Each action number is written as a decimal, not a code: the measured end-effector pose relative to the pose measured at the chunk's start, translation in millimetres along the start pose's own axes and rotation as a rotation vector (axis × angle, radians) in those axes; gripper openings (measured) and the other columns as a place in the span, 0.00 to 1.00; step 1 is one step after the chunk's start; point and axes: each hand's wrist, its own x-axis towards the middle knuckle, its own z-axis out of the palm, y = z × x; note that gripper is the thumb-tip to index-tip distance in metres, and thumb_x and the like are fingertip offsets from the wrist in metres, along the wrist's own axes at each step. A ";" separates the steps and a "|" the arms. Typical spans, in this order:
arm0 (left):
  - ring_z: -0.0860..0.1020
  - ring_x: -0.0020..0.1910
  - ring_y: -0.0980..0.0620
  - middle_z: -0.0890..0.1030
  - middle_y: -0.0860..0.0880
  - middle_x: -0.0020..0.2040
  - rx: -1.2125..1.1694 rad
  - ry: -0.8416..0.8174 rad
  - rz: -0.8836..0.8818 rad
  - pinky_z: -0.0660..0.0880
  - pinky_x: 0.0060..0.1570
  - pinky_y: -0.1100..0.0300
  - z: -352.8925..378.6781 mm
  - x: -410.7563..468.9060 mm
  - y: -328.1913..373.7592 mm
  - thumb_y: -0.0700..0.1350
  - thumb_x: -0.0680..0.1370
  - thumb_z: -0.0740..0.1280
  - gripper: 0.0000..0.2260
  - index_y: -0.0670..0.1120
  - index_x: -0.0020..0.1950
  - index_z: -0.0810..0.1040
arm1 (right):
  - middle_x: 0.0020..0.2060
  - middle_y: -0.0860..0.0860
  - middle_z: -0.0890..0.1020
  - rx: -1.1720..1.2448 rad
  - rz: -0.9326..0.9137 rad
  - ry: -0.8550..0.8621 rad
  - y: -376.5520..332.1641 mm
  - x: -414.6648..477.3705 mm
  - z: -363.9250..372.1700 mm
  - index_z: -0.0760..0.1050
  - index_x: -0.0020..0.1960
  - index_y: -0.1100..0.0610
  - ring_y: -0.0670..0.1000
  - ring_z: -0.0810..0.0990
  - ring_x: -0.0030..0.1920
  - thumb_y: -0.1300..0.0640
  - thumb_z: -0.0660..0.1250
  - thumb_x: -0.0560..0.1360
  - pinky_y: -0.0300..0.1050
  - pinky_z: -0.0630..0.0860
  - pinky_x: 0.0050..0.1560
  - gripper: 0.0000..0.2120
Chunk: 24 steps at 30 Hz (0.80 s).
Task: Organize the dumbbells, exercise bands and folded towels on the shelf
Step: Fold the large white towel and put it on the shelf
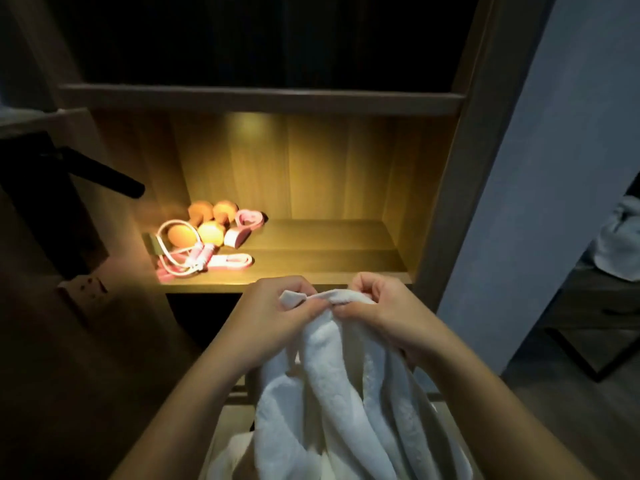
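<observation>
Both the left hand and right hand pinch the top edge of a white towel hanging near the lit shelf. It looks soft, light and floppy; holding the corners should let it fold flat

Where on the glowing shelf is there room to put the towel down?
Bare room for the towel is the middle and right of the lit shelf, from the pink bands across to the right side wall. The left end is crowded with orange dumbbells and those bands.
</observation>
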 end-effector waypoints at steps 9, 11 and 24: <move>0.79 0.46 0.56 0.83 0.57 0.46 0.548 0.000 -0.315 0.77 0.45 0.56 -10.4 3.1 -69.2 0.52 0.76 0.70 0.01 0.58 0.46 0.81 | 0.27 0.46 0.69 -0.041 0.156 -0.169 62.6 1.9 -19.5 0.70 0.33 0.53 0.43 0.65 0.28 0.53 0.66 0.78 0.35 0.61 0.31 0.16; 0.77 0.56 0.59 0.81 0.61 0.56 0.539 -0.041 -0.179 0.76 0.56 0.56 6.3 3.7 -62.2 0.52 0.76 0.70 0.12 0.60 0.59 0.80 | 0.31 0.48 0.73 -0.019 0.149 -0.213 69.6 4.3 -9.7 0.74 0.36 0.54 0.44 0.69 0.32 0.54 0.66 0.79 0.36 0.65 0.35 0.13; 0.76 0.46 0.59 0.79 0.59 0.43 0.256 -0.171 -0.178 0.75 0.46 0.57 58.4 -5.0 -83.0 0.50 0.80 0.65 0.09 0.61 0.40 0.75 | 0.32 0.47 0.75 -0.300 0.245 -0.227 114.8 -3.4 -6.2 0.78 0.41 0.58 0.45 0.72 0.33 0.55 0.66 0.77 0.42 0.68 0.37 0.09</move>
